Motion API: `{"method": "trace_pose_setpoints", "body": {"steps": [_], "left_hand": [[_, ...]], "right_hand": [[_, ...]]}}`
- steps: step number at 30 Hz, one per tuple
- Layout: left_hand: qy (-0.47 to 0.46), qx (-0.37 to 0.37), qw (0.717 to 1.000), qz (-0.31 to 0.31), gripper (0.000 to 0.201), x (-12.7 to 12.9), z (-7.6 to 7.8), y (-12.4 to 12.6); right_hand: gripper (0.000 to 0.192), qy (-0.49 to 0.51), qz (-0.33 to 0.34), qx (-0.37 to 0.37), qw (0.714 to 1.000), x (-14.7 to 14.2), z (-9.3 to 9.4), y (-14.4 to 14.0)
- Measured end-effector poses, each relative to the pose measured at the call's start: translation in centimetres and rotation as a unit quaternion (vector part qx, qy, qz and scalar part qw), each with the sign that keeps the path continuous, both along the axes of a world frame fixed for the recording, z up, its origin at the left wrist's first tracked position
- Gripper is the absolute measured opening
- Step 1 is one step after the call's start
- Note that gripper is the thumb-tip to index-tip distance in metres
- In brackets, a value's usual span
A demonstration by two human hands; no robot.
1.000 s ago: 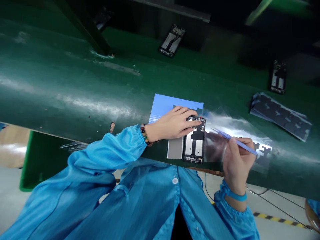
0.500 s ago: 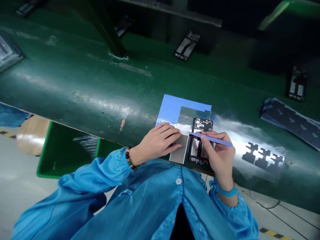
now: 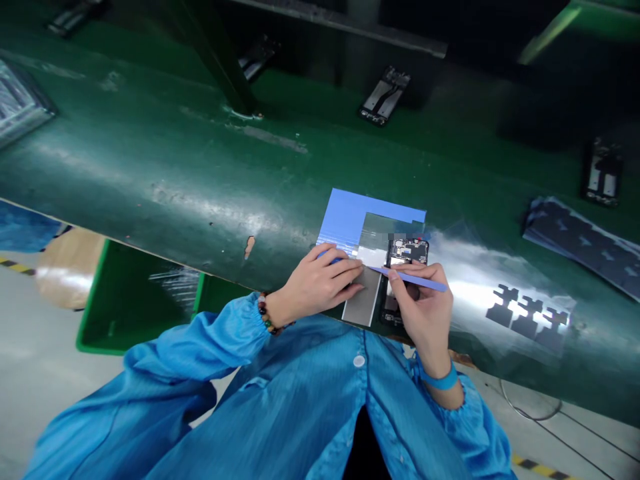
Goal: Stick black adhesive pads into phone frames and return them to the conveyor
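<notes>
Head view. The right hand (image 3: 423, 313) grips a thin blue tool (image 3: 410, 279) like a pen, its tip reaching leftward toward the left hand's fingertips (image 3: 356, 272). The left hand (image 3: 320, 283) lies flat, fingers extended, pressing on a grey sheet (image 3: 361, 303) and grasping nothing. An opened phone body (image 3: 406, 257), internals exposed, rests on the green bench (image 3: 175, 173) just under and beyond the right hand, beside a blue pad (image 3: 345, 210). Right of the right hand lies a clear film carrying dark cut shapes (image 3: 527, 317); several shapes remain there, so work appears partway.
</notes>
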State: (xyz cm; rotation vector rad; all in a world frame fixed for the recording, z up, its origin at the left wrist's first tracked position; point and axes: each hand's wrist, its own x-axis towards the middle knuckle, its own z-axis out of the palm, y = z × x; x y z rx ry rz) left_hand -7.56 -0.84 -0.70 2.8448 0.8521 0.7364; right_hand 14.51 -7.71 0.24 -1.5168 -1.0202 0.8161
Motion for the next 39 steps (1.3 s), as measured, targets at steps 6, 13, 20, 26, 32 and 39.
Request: {"method": "trace_pose_setpoints", "body": {"steps": [6,13,20,26,32,39], "left_hand": [[-0.024,-0.031,0.999,0.005,0.023,-0.1,0.2,0.0],[-0.042,-0.082,0.982,-0.165,0.016,2.1,1.3,-2.2],[-0.023,-0.054,0.978,-0.199,0.015,3.3,0.6,-2.5],[-0.014,-0.060,0.978,-0.197,0.008,3.3,0.6,-2.6],[-0.014,-0.054,0.980,-0.192,0.013,3.1,0.8,-3.3],[-0.086,0.005,0.980,-0.181,0.009,2.5,-0.7,-6.3]], "right_hand": [[0.036,0.029,-0.056,0.042,0.997,2.3,0.9,-1.5],[0.037,0.030,-0.065,-0.008,0.997,4.4,0.2,-7.5],[0.034,0.009,-0.042,0.007,0.999,3.5,-0.6,-8.1],[0.032,0.012,-0.035,0.000,0.999,3.6,-1.1,-8.3],[0.033,0.019,-0.103,0.059,0.993,5.1,-0.5,-7.6],[0.040,-0.066,-0.368,0.153,0.915,11.1,-1.6,-5.5]]}}
